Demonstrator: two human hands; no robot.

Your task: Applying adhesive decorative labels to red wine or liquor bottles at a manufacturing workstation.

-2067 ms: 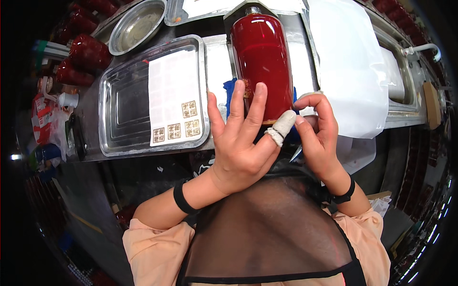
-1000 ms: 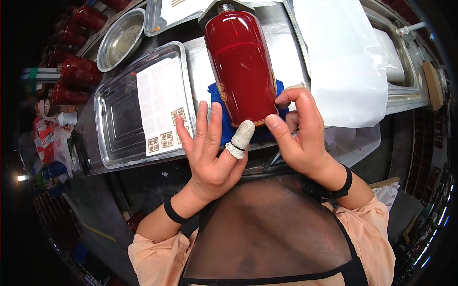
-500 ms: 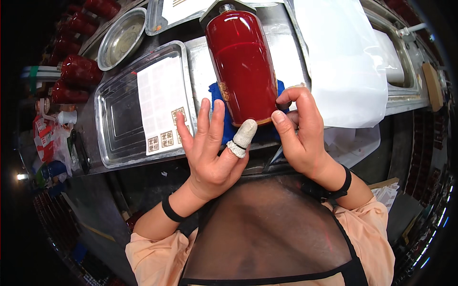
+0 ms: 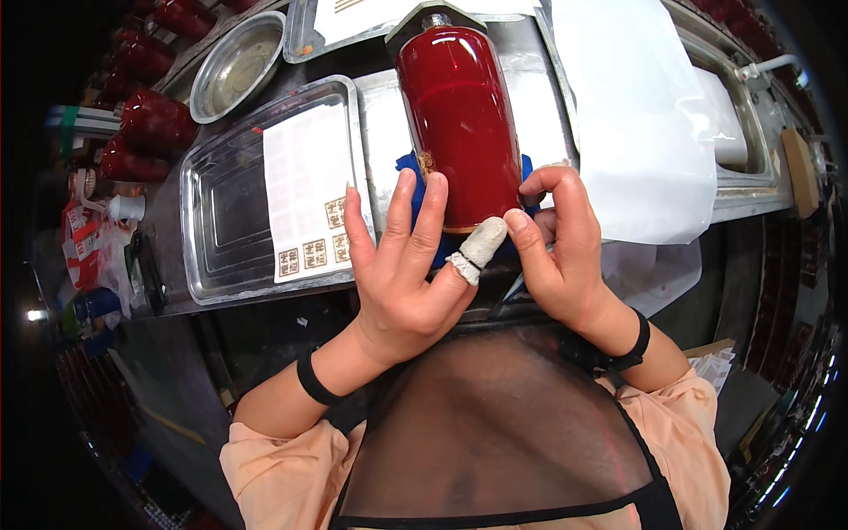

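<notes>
A dark red glass bottle (image 4: pixel 459 124) lies on its side, neck away from me, its base toward me over a blue cloth (image 4: pixel 408 164). A gold mark shows on the bottle's left side. My left hand (image 4: pixel 402 287) is open beside the base, fingers spread. Its thumb wears a white cloth finger cover (image 4: pixel 477 247) held by a dark band, and the tip reaches the base's lower edge. My right hand (image 4: pixel 565 247) is at the base's right corner, index finger bent and thumb apart from it, nothing visible between them; its other fingers are curled and partly hidden.
Left of the bottle, a metal tray (image 4: pixel 212 238) holds a white label sheet (image 4: pixel 305 159) with several brown square labels. A metal bowl (image 4: pixel 237 71) stands behind it. White plastic sheeting (image 4: pixel 632 115) covers the right side, near a sink (image 4: pixel 755 132). Red bottles (image 4: pixel 159 119) crowd the far left.
My left hand has moved slightly right and its covered thumb is now close to my right thumb. The right hand stays almost in place. The whole view has shifted a little.
</notes>
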